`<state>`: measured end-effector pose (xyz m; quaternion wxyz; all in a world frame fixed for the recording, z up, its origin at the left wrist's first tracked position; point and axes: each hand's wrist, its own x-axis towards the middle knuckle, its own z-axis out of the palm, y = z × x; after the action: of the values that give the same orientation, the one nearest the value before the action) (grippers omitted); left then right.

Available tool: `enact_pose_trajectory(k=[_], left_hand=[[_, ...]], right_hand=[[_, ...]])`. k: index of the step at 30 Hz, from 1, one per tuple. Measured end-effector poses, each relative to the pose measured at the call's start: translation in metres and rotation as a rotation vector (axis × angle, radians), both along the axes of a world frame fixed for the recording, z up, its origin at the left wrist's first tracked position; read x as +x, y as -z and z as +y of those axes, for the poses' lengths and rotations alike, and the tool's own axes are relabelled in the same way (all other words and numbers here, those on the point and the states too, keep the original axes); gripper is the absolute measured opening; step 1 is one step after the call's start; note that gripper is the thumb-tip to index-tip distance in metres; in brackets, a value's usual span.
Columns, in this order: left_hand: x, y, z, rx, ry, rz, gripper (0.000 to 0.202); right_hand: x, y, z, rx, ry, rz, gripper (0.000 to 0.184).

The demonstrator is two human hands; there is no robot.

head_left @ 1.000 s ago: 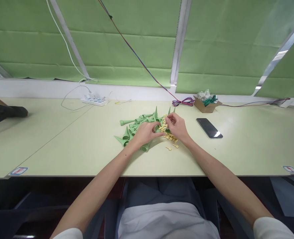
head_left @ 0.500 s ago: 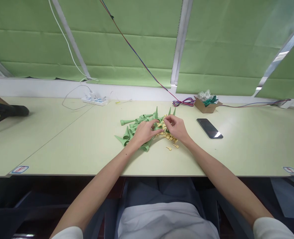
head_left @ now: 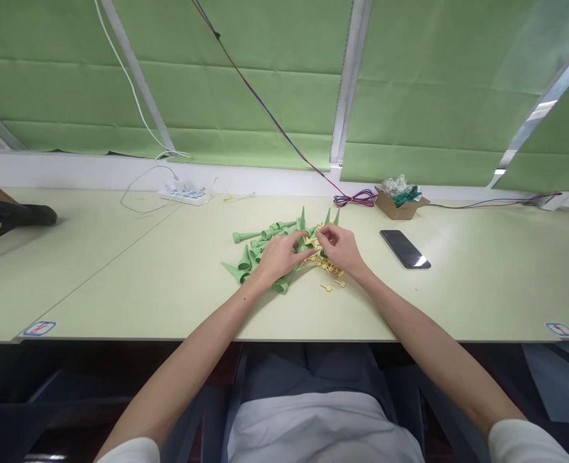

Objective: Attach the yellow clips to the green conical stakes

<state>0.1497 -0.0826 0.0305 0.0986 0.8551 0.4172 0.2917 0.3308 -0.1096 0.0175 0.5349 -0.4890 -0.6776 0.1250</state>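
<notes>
A heap of green plastic cones (head_left: 243, 258) with wide, ring-like open ends lies under and around my left hand (head_left: 280, 256). That hand curls its thumb and fingers around one green cone (head_left: 302, 245), partly hidden by them. Just to the right, my right hand (head_left: 341, 245) is pinched, with a small yellow plastic piece (head_left: 310, 241) at its fingertips, close to the cone. Below the two hands is a pile of similar yellow pieces (head_left: 331, 267), and a stray one (head_left: 326, 287) rests nearer the table's front edge. A few cones (head_left: 337, 217) stand point up behind my right hand.
To the right lies a black phone (head_left: 404, 249). Behind it is a small cardboard box (head_left: 400, 207) with plastic wrap and green material, beside coiled red and blue wire (head_left: 356, 197). A white power strip (head_left: 185, 195) sits at the back left; a black object (head_left: 18, 214) is far left.
My right fingertips have shifted slightly, and the yellow piece now shows more plainly between the hands. My left hand stays where it was.
</notes>
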Motion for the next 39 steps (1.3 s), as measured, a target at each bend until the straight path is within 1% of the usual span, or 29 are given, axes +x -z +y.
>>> enact_pose_trajectory(k=[6, 14, 27, 39], left_hand=[[0.0000, -0.0006, 0.0000, 0.000, 0.000, -0.016, 0.048], [-0.0007, 0.0019, 0.0015, 0.014, 0.021, -0.039, 0.046], [0.0006, 0.0054, 0.0033, 0.044, 0.076, -0.124, 0.038], [0.0007, 0.0040, 0.0017, 0.065, 0.108, -0.143, 0.036]], right_hand=[[0.0008, -0.0008, 0.0002, -0.004, 0.028, 0.009, 0.014], [-0.0004, 0.0015, 0.0009, -0.031, -0.050, -0.009, 0.015], [-0.0002, 0.0012, 0.0004, -0.075, -0.106, -0.043, 0.022], [-0.0004, 0.0036, 0.0022, -0.079, -0.077, -0.065, 0.036]])
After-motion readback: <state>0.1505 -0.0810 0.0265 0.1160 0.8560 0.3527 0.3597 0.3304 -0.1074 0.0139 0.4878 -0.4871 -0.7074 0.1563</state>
